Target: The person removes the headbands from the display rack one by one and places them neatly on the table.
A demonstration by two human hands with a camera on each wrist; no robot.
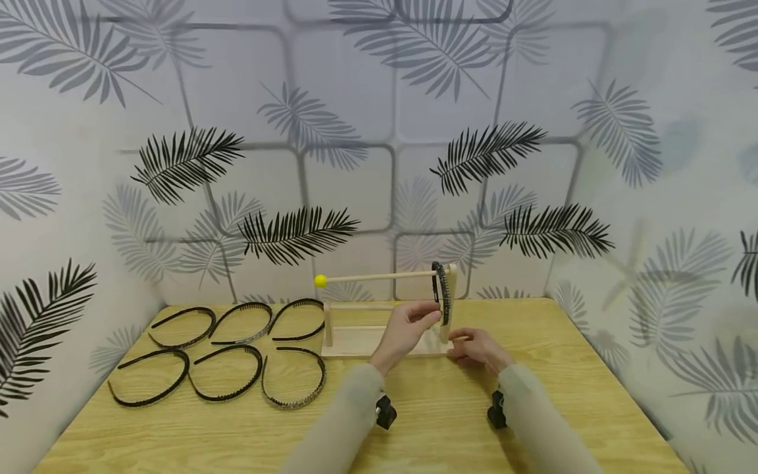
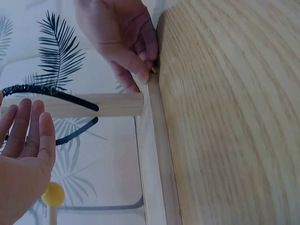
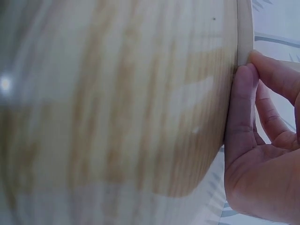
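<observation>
A wooden stand [image 1: 355,340] with a raised rod [image 1: 379,276], tipped by a yellow ball [image 1: 320,281], sits near the table's back. One dark toothed headband [image 1: 446,293] hangs at the rod's right end, against the upright. My left hand [image 1: 408,328] is at this headband, its fingertips right beside the band. In the left wrist view its fingers [image 2: 33,129] look straight, in front of the band, whose two ends point toward the base. My right hand [image 1: 478,349] pinches the right end of the stand's base between thumb and fingers, as the right wrist view shows.
Several dark headbands lie in two rows on the wooden table [image 1: 414,421], left of the stand; one has a speckled band [image 1: 294,378]. A leaf-patterned wall covering [image 1: 349,184] rises behind the table and along both sides.
</observation>
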